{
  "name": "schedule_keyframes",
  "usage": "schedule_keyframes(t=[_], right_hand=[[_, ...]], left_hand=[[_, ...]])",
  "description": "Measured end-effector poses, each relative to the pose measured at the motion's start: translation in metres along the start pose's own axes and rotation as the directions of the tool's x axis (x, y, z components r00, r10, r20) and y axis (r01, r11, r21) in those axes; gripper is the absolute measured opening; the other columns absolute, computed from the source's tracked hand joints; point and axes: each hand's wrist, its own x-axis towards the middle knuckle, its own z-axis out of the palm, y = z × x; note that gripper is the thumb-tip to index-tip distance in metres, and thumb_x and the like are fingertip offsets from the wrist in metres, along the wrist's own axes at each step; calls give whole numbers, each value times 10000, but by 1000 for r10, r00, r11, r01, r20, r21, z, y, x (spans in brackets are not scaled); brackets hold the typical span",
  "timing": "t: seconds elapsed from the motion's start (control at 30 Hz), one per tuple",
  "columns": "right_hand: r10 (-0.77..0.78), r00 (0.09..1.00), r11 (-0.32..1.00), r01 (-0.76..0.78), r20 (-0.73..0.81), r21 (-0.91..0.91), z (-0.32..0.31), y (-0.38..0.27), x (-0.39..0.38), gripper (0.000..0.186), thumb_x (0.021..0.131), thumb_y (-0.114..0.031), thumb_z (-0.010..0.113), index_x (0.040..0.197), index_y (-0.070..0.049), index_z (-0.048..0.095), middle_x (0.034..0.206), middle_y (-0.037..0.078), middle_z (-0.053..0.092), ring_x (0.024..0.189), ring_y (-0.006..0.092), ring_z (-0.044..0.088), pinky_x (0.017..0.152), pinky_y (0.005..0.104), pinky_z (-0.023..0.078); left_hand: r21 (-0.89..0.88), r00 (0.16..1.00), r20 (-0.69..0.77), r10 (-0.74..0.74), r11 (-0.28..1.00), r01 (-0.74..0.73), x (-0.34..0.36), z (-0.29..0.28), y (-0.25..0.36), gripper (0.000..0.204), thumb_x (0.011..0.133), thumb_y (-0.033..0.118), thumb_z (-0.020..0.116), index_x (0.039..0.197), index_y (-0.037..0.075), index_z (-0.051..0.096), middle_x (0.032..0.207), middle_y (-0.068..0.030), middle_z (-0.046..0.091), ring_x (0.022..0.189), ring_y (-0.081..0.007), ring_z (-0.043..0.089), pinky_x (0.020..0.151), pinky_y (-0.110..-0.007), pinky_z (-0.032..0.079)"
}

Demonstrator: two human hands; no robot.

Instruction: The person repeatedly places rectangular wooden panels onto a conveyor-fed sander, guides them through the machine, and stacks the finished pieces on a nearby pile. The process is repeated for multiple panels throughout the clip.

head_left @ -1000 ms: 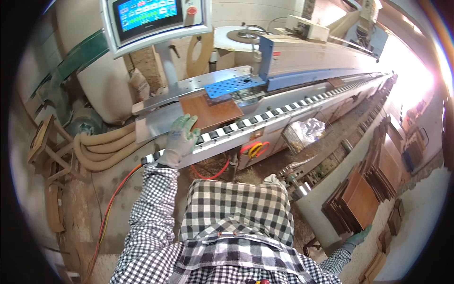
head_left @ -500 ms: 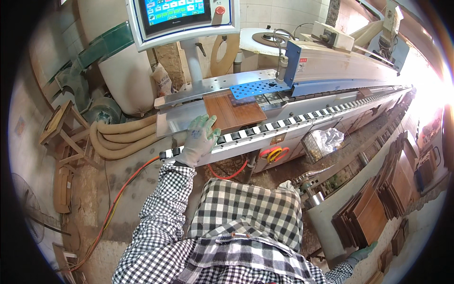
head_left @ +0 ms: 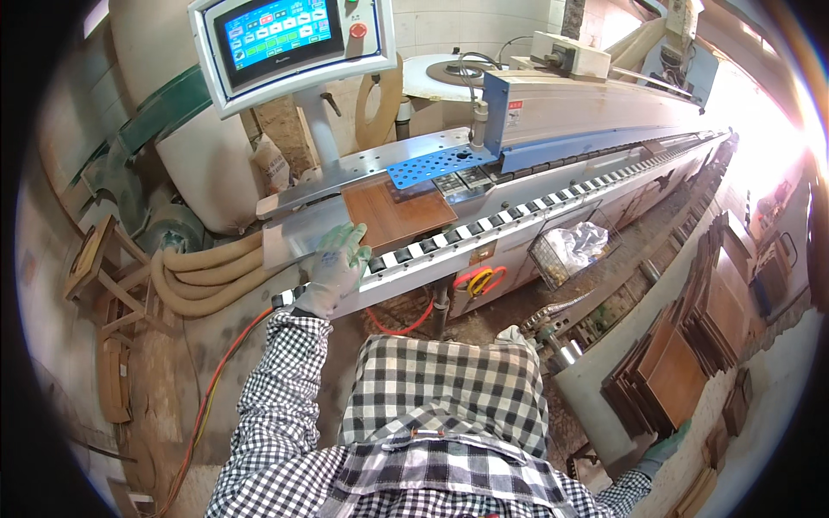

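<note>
My left hand (head_left: 335, 266), in a pale glove with green on the fingers, lies with its fingers stretched out against the near left edge of a brown wooden panel (head_left: 393, 214). That panel lies flat on the metal bed of a long machine, its far right corner under a blue perforated plate (head_left: 440, 166). Low on the right, my gloved right hand (head_left: 663, 449) is at the near lower corner of a leaning stack of brown panels (head_left: 665, 380). Its fingers are small and partly hidden, so their grip is unclear.
A control screen (head_left: 278, 39) with a red button stands above the machine. The black-and-white roller track (head_left: 484, 226) runs along its near side. Thick hoses (head_left: 203, 259) and a wooden stool (head_left: 91, 268) are at left. A wire basket (head_left: 570, 250) holds clear plastic.
The whole view has shifted, so the machine and screen sit further left. My left hand stays at the panel's edge, and my right hand stays by the stack's corner.
</note>
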Motion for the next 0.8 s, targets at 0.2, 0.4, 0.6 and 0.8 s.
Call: schedule_keyframes(t=[0.2, 0.4, 0.6, 0.8], right_hand=[[13, 1000, 998, -12, -13, 65, 0, -9, -8, 728, 1009, -483, 587, 1529, -4, 413, 1520, 193, 486, 1321, 331, 518, 1153, 421, 407], [-16, 1000, 996, 16, -1, 84, -6, -9, -2, 694, 983, -471, 663, 1477, -13, 496, 1467, 140, 537, 1290, 278, 533, 1122, 374, 434], [-54, 998, 989, 52, 12, 138, -1, -26, -8, 655, 986, -453, 668, 1448, -10, 530, 1400, 128, 586, 1258, 257, 550, 1106, 353, 442], [24, 999, 986, -31, 46, 163, -18, -42, 9, 622, 987, -381, 693, 1458, -14, 522, 1415, 106, 575, 1224, 260, 569, 1051, 322, 485]], left_hand=[[88, 997, 74, 10, 996, -17, 12, 6, 9, 469, 977, 328, 640, 1402, 130, 607, 1400, -178, 602, 1335, -367, 512, 1143, -479, 371], [147, 976, 217, -26, 989, -6, 42, 23, 37, 517, 1020, 428, 517, 1460, 158, 547, 1485, -165, 546, 1411, -371, 445, 1199, -516, 261], [201, 945, 324, -54, 980, -12, 80, 54, 86, 566, 1037, 441, 460, 1529, 161, 467, 1568, -153, 467, 1472, -351, 388, 1218, -530, 225], [64, 941, 333, -57, 997, 38, 100, 86, 109, 596, 1028, 500, 464, 1548, 209, 443, 1609, -113, 414, 1499, -336, 340, 1234, -540, 198]])
